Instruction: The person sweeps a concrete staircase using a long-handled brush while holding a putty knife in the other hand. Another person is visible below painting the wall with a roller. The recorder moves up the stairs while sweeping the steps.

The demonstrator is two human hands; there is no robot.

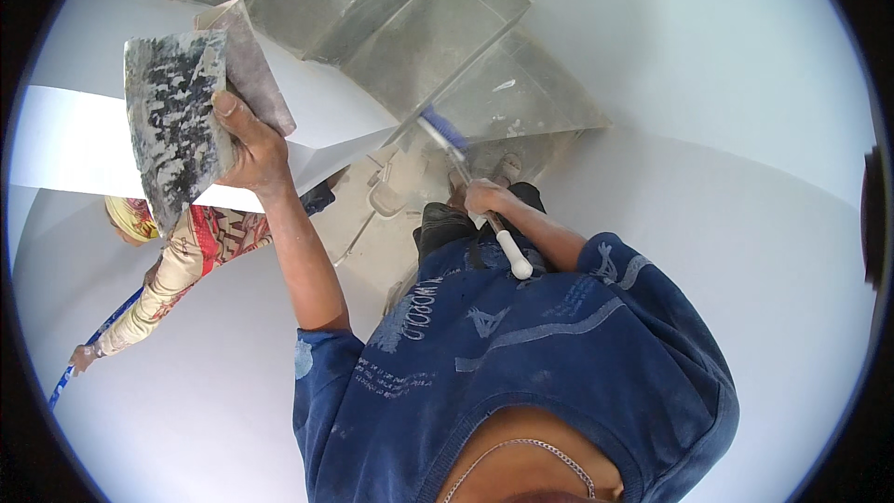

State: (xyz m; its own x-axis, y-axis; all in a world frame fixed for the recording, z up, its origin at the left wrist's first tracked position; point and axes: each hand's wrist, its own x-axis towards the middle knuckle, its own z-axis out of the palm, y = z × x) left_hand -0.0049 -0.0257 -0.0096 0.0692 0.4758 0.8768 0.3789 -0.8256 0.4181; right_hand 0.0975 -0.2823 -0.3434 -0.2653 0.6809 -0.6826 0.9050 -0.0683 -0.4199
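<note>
My left hand (255, 154) is raised at the upper left. It grips a dark, curved sheet (178, 112) caked with white plaster, which looks like worn sandpaper. A second, paler, dusty folded piece (255, 66) sits behind it in the same grasp. Low in front of my body, my right hand (487, 197) is closed around the handle of a brush. The blue-bristled brush head (445, 127) points away from me, towards the stair tiles. Its white grip end (515, 255) lies close to my shirt. Whether the bristles touch the tile, I cannot tell.
Grey tiled stairs (419, 42) climb to the upper left, with white scraps and dust on one tread. A co-worker (209, 237) at the left, below a white ledge (77, 140), holds a blue pole (105, 328). A dustpan-like item (386, 201) stands on the dusty floor. Pale walls (733, 70) curve around.
</note>
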